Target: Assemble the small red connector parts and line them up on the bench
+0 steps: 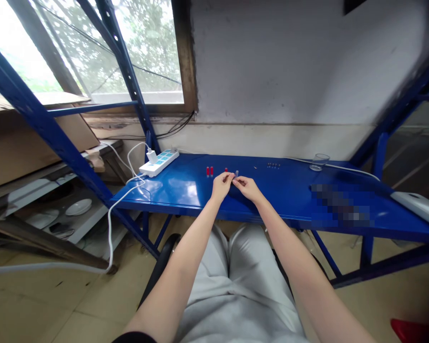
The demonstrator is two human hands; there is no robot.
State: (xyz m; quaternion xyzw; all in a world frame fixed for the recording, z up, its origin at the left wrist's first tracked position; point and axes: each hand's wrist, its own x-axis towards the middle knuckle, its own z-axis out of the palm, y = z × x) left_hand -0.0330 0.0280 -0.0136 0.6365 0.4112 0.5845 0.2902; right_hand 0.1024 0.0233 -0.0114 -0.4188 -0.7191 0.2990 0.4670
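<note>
Over the near middle of the blue table [178, 190], my left hand [220, 185] and my right hand [249, 186] meet at the fingertips. Both are closed in a pinch. A small translucent, greyish tube-like piece [237, 173] sticks up at the right hand's fingertips. What the left fingers pinch is too small to make out. Just beyond the left hand shows a small red piece [226, 169], partly hidden. Farther left stand two small red cylinders with clear ends, a left one [208, 172] and a right one [211, 171].
A white power strip [160, 162] with a plugged-in charger lies at the table's left end. Several tiny parts [273, 166] are lined up right of centre, near a clear glass [319, 162]. A blurred dark object [341, 205] lies at the right. Blue posts frame both sides.
</note>
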